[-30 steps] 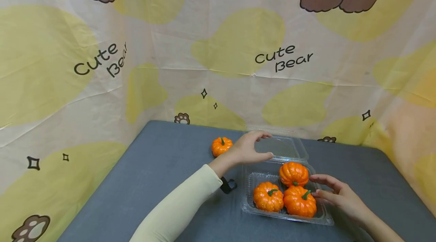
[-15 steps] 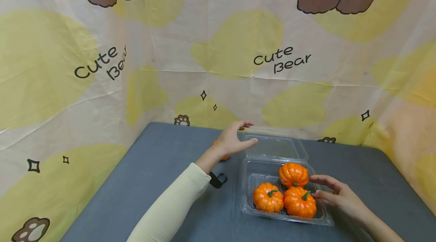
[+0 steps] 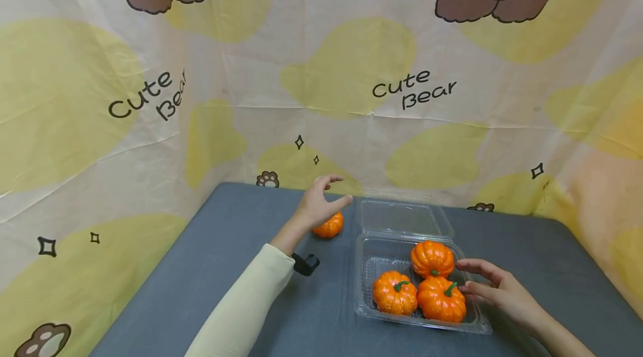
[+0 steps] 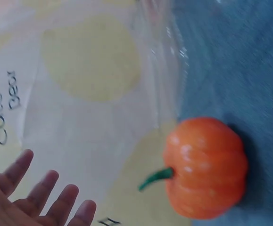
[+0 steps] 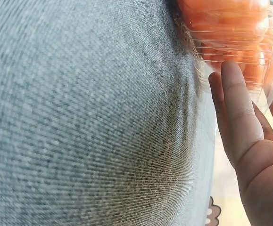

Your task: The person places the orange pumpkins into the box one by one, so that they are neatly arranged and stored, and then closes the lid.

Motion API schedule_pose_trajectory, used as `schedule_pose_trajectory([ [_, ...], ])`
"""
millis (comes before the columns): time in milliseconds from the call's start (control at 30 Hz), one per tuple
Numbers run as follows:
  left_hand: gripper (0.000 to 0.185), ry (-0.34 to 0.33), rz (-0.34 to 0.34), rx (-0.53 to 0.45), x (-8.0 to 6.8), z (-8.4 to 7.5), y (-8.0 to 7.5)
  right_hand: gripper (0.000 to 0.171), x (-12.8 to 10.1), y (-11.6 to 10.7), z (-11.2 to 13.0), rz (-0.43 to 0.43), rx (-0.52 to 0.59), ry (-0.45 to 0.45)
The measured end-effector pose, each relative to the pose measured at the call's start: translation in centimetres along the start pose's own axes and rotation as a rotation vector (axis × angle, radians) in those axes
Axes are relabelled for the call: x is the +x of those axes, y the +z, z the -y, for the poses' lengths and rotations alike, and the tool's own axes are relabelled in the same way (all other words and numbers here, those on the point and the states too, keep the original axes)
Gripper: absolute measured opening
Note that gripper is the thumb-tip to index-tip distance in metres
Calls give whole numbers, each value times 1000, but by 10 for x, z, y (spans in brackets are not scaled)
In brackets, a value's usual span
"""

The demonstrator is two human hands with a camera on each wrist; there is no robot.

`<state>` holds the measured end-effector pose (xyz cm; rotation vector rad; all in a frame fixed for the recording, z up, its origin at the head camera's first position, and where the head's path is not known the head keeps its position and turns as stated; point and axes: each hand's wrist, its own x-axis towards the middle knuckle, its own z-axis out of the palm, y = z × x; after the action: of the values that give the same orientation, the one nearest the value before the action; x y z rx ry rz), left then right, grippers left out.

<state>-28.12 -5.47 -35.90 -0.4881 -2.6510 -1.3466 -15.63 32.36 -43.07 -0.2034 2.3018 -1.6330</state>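
Observation:
My left hand (image 3: pixel 317 204) hovers over a small orange toy pumpkin (image 3: pixel 329 227) with nothing in its grasp, thumb spread from the fingers. The hand covers the pumpkin's top in the head view; the left wrist view shows that pumpkin (image 4: pixel 207 168) whole, with a green stem, apart from the fingertips (image 4: pixel 85 212). A clear plastic clamshell box (image 3: pixel 365 284) lies with its lid folded back. Inside sit three similar pumpkins: one at the back (image 3: pixel 432 258), one at front left (image 3: pixel 395 293), one at front right (image 3: pixel 442 299). My right hand (image 3: pixel 507 293) rests with extended fingers (image 5: pixel 240 101) against the box's right side.
The box's lid (image 3: pixel 404 217) lies flat behind it on the grey-blue cloth-covered table (image 3: pixel 241 234). A printed cloth (image 3: pixel 341 78) hangs along the table's back and left side. A black strap (image 3: pixel 305 264) is on my left wrist.
My left hand has moved left, away from above the box and lid, to over the lone pumpkin. My right hand and the three boxed pumpkins have stayed in place.

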Motion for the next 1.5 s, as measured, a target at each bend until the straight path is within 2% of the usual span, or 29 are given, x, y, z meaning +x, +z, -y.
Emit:
schedule_pose_trajectory([
  [400, 48, -154, -23, 0, -4, 39, 3, 47, 0, -1, 0, 8, 11, -1],
  [667, 49, -145, -26, 30, -3, 64, 12, 48, 0, 0, 1, 0, -4, 15],
  [933, 49, -181, -25, 58, -5, 74, 20, 48, -2, 0, 2, 8, 14, 6],
  [1167, 51, -216, -10, 28, -7, 83, 25, 48, -1, -1, 2, 3, 13, 2],
  [1500, 50, -205, -3, 3, -9, 91, 29, 48, 1, 0, 1, -2, -1, 18],
])
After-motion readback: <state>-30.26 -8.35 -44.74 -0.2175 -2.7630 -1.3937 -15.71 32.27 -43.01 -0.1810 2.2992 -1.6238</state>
